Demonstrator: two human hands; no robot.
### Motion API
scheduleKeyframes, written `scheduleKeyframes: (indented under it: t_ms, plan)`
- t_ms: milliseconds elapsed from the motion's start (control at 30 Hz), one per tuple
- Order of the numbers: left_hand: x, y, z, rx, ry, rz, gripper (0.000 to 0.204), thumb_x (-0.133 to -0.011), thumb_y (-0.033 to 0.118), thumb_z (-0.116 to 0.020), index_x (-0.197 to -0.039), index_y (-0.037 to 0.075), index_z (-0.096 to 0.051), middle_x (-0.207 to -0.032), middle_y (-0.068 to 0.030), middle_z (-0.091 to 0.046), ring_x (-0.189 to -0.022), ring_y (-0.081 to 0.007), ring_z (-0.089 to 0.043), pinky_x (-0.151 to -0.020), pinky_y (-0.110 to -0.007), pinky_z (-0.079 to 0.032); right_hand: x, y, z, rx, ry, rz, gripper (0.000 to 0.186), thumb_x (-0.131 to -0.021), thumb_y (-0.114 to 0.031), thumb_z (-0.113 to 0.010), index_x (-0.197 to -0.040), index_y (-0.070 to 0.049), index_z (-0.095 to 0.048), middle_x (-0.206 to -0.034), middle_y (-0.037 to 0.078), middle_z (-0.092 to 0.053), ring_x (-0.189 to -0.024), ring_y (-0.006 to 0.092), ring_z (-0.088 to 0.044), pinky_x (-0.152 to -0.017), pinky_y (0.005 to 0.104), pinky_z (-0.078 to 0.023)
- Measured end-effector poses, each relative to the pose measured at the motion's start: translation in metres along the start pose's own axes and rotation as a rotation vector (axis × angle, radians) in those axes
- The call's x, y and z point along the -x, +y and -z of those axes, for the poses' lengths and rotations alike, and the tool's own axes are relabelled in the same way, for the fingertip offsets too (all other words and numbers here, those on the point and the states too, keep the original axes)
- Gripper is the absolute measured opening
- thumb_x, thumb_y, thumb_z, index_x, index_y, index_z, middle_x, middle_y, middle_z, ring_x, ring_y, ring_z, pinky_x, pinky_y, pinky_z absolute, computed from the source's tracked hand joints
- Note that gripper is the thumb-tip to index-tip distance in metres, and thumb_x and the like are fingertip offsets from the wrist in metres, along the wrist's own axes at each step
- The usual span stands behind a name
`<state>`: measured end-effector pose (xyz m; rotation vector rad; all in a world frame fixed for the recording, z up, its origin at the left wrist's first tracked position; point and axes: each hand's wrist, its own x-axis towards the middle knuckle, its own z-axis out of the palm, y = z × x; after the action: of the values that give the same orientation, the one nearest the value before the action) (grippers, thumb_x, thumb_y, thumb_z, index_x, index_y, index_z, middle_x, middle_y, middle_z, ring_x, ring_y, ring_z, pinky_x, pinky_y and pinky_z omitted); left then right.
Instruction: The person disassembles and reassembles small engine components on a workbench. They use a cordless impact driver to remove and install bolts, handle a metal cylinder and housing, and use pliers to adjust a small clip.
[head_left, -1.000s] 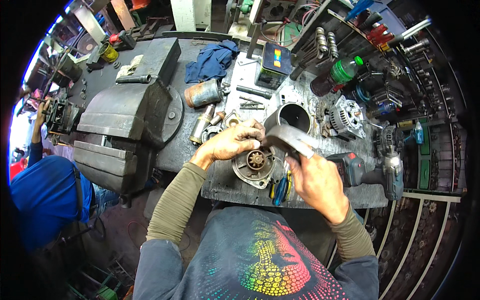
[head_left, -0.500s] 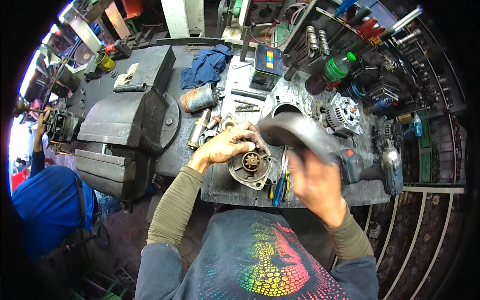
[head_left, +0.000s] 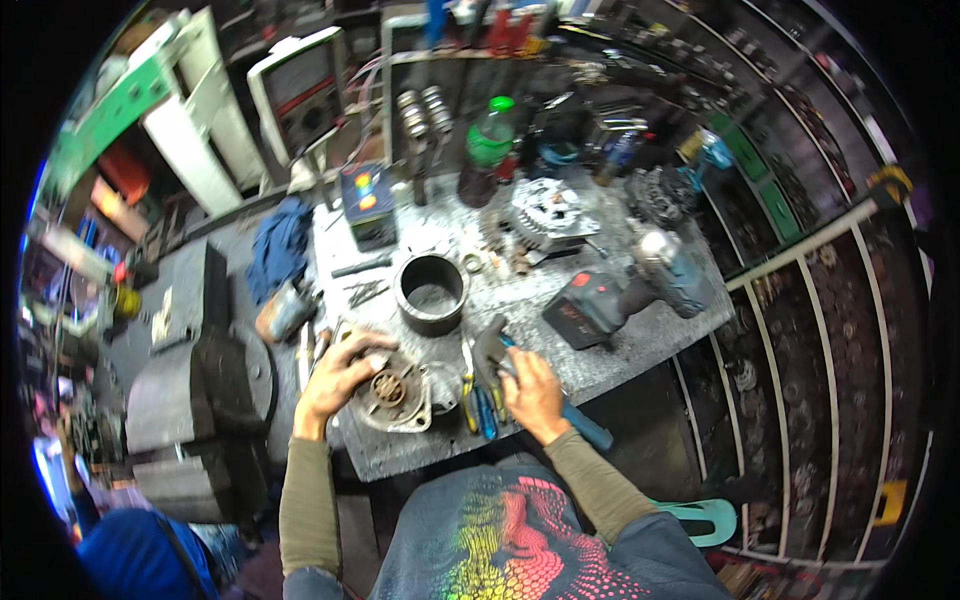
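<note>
My left hand [head_left: 338,385] curls over the rim of a round metal starter housing [head_left: 408,412]. Inside the housing, a small toothed pinion gear [head_left: 388,388] faces up. Whether a small part is pinched between my left fingers is hidden. My right hand [head_left: 537,398] is closed around a hammer, its dark head [head_left: 488,343] toward the bench and its blue handle [head_left: 588,426] sticking out past my wrist. Between my hands lie screwdrivers [head_left: 484,414] with blue and yellow handles. Just beyond stands an open dark metal cylinder [head_left: 432,296].
A cordless impact wrench [head_left: 600,305] and an alternator [head_left: 550,212] lie to the right on the bench. Farther back are a bottle with a green cap [head_left: 487,150], a dark box [head_left: 368,205] and a blue cloth [head_left: 280,247]. A large vise [head_left: 180,390] stands at left, near a person in blue [head_left: 145,555].
The view has swung to the right. My right hand, which was swinging the blurred hammer above the bench, is now lower, beside the screwdrivers. My left hand stays at the housing.
</note>
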<state>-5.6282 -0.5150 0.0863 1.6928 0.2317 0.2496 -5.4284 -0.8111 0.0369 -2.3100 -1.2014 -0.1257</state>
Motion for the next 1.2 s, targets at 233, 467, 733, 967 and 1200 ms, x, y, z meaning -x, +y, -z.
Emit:
scheduleKeyframes:
  t_ms: [233,467,733,967,1200]
  plan:
    - [0.018,0.012,-0.004,0.463,0.381,0.179,0.05,-0.098,0.02,-0.058,-0.14,-0.006,-0.057,-0.134,-0.0166,-0.064,-0.121,-0.0244,-0.064,-0.102,-0.031,-0.051,-0.003,0.031,0.019,-0.139,-0.074,0.052,0.035,-0.095,-0.017,-0.068,-0.128,-0.007,-0.067,-0.114,0.023,-0.063,-0.103,0.041,-0.061,-0.089,0.0499,-0.05]
    - [0.072,0.022,-0.01,0.304,1.131,0.104,0.047,-0.103,0.026,-0.058,-0.144,0.002,-0.057,-0.117,-0.008,-0.067,-0.1,-0.0173,-0.065,-0.086,-0.03,-0.053,-0.053,0.226,0.172,-0.181,-0.063,-0.319,0.022,-0.09,-0.017,-0.067,-0.104,-0.003,-0.076,-0.097,0.02,-0.075,-0.089,0.0411,-0.07,-0.077,0.0483,-0.055]
    - [0.039,0.079,-0.126,0.091,1.591,-0.014,0.039,-0.106,0.026,-0.058,-0.141,0.008,-0.061,-0.109,-0.0009,-0.066,-0.097,-0.0134,-0.062,-0.089,-0.031,-0.051,-0.248,0.308,0.032,-0.152,-0.417,0.103,0.055,-0.084,-0.001,-0.065,-0.138,-0.011,-0.063,-0.111,0.022,-0.054,-0.107,0.0399,-0.062,-0.09,0.049,-0.055]
    - [0.063,0.112,-0.211,-0.973,1.398,0.066,0.019,-0.102,0.011,-0.058,-0.109,-0.004,-0.066,-0.11,-0.0279,-0.069,-0.099,-0.0438,-0.07,-0.079,-0.049,-0.058,-0.277,0.323,0.039,-0.143,-0.364,0.061,0.035,-0.082,-0.008,-0.071,-0.117,-0.007,-0.069,-0.104,0.026,-0.061,-0.097,0.0458,-0.065,-0.088,0.0518,-0.056]
    - [0.052,0.104,-0.246,-0.157,1.7,-0.006,0.027,-0.096,0.006,-0.06,-0.118,-0.007,-0.066,-0.12,-0.0181,-0.069,-0.096,-0.0268,-0.07,-0.082,-0.036,-0.058,-0.306,0.312,0.123,-0.314,-0.198,0.213,0.018,-0.089,-0.01,-0.071,-0.102,0.003,-0.073,-0.112,0.025,-0.058,-0.09,0.0391,-0.066,-0.08,0.0465,-0.056]
